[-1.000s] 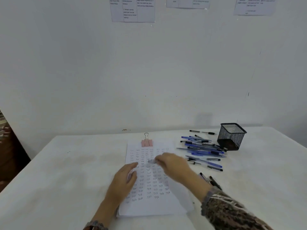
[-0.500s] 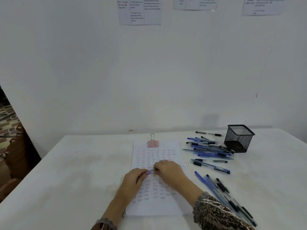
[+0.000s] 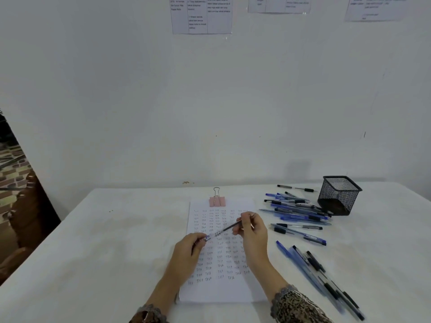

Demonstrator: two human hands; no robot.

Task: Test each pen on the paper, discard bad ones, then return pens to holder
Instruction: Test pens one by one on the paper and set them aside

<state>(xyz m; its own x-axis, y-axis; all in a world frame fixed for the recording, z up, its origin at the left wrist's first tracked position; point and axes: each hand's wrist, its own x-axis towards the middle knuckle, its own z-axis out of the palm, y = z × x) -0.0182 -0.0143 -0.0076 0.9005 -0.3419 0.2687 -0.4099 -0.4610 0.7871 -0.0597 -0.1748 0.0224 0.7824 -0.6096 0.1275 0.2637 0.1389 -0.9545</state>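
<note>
— Where's the pen (image 3: pixel 227 228)?
— Over the middle of the paper (image 3: pixel 219 291), held slantwise. The left hand (image 3: pixel 188 251) pinches its blue end, and the right hand (image 3: pixel 253 232) pinches the dark end.
— And the holder (image 3: pixel 339 194)?
— Upright near the far right corner of the table (image 3: pixel 112 252), with a pile of pens (image 3: pixel 295 209) just beside it. A second bunch (image 3: pixel 320 273) lies towards the right edge.

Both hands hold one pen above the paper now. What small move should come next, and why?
Probably draw the left hand away to free the cap: it pinches the blue end of the pen, the right hand grips the dark barrel, and the pen hangs above the paper. Whether the cap is already loose, I cannot tell.
</note>
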